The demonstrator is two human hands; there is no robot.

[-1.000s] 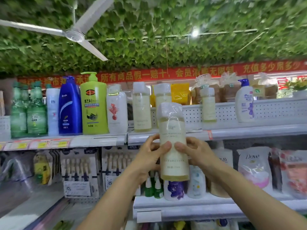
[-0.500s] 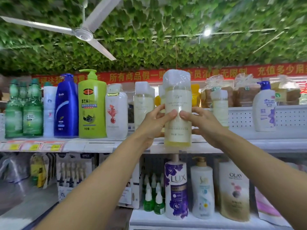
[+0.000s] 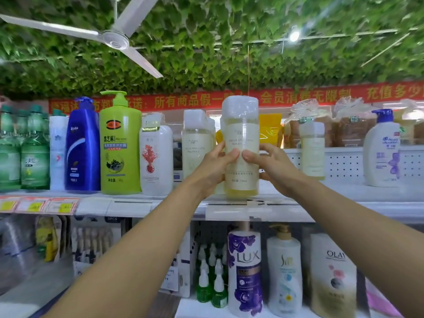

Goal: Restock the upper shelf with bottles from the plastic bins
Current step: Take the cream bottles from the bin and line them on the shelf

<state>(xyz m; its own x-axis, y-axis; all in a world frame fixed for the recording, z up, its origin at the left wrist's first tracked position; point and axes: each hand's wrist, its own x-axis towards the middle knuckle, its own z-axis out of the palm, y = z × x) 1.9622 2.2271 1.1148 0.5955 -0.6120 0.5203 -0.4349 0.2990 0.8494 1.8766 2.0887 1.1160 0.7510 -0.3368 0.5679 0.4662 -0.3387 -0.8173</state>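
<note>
Head view: left hand (image 3: pixel 212 166) and right hand (image 3: pixel 271 167) grip the pale bottle (image 3: pixel 241 148) at the upper shelf (image 3: pixel 344 198); next, probably seating it upright and letting go.

Both forearms are bare from the lower frame edge up to the wrists, no sleeve showing, and the left hand (image 3: pixel 212 166) and right hand (image 3: pixel 271 167) wear nothing visible.

Three pale yellow bottles (image 3: pixel 242 148), two hands (image 3: pixel 212 167), one ceiling fan (image 3: pixel 114 40).
</note>
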